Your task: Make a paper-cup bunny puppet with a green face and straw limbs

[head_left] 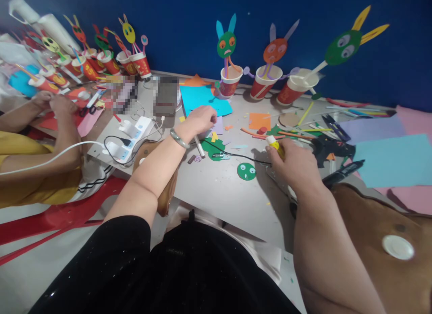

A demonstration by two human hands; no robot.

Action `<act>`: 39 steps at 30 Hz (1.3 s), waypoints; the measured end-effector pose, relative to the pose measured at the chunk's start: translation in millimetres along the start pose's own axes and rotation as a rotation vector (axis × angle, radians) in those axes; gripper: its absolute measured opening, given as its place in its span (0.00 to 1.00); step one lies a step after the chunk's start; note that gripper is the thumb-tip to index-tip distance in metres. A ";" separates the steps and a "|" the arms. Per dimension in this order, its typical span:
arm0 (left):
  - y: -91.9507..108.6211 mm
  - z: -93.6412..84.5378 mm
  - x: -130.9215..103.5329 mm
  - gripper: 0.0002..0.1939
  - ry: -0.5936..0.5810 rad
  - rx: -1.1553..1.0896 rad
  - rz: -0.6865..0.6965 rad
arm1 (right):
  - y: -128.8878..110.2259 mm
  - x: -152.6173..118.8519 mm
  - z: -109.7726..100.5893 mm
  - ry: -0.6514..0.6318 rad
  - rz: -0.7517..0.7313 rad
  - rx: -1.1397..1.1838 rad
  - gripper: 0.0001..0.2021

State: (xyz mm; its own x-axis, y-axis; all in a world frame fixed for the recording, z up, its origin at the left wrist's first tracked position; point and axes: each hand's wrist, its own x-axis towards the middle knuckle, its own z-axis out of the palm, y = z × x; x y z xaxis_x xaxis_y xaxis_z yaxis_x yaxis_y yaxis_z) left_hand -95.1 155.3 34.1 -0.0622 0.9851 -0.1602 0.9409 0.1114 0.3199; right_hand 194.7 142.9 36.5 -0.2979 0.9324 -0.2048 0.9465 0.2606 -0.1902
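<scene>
The right hand (297,163) is closed around a yellow glue stick (277,146), thumb and fingers wrapped on its barrel, the white end pointing up and toward the far edge of the table (216,197); the green paper face (246,171), with two pale eyes and a small mouth, lies flat toward the near edge, just to the left of that hand; a black cord (246,158) runs across the tabletop behind the face, toward the right hand. The left hand (201,119) reaches over the lower edge of a bright blue paper sheet (194,97), its fingers curled downward; whether they pinch anything I cannot tell; a white pen (200,147) lies just nearer the person, beside a cut green paper scrap (216,145); an orange paper square (259,121) lies farther right. Along the far edge stand three red paper cups (229,88) bearing eared paper faces; a light blue sheet (398,161) lies toward the right side, near a black marker (344,173); at the left, beyond a white power strip (139,128), a co-worker's hands (64,104) are above red paper.
</scene>
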 end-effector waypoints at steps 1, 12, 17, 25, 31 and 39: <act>-4.9 -4.3 -0.9 0.15 -0.010 0.035 -0.024 | -0.1 0.1 0.2 -0.005 -0.004 0.004 0.26; 9.1 1.6 -8.0 0.20 -0.134 0.193 -0.114 | 0.6 1.2 0.2 -0.016 0.017 0.029 0.27; 9.9 1.3 -6.2 0.18 -0.174 0.200 -0.096 | 6.6 6.5 11.3 0.052 -0.080 0.063 0.27; 4.6 3.5 -3.9 0.13 -0.020 0.028 0.059 | 1.1 10.7 40.7 0.091 -0.583 0.095 0.20; 25.8 30.9 -8.2 0.11 -0.095 0.013 0.322 | -10.0 12.4 49.0 0.027 -0.609 -0.004 0.28; 7.7 -6.1 -14.0 0.17 -0.030 0.122 0.035 | -4.8 7.0 29.8 -0.015 -0.537 -0.074 0.20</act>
State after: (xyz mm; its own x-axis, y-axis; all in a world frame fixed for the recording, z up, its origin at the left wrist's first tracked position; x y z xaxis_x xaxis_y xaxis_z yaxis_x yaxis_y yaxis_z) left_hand -89.0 143.2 44.5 -0.0206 0.9836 -0.1790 0.9760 0.0586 0.2098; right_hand 184.3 140.8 7.4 -0.7434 0.6595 -0.1115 0.6666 0.7168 -0.2044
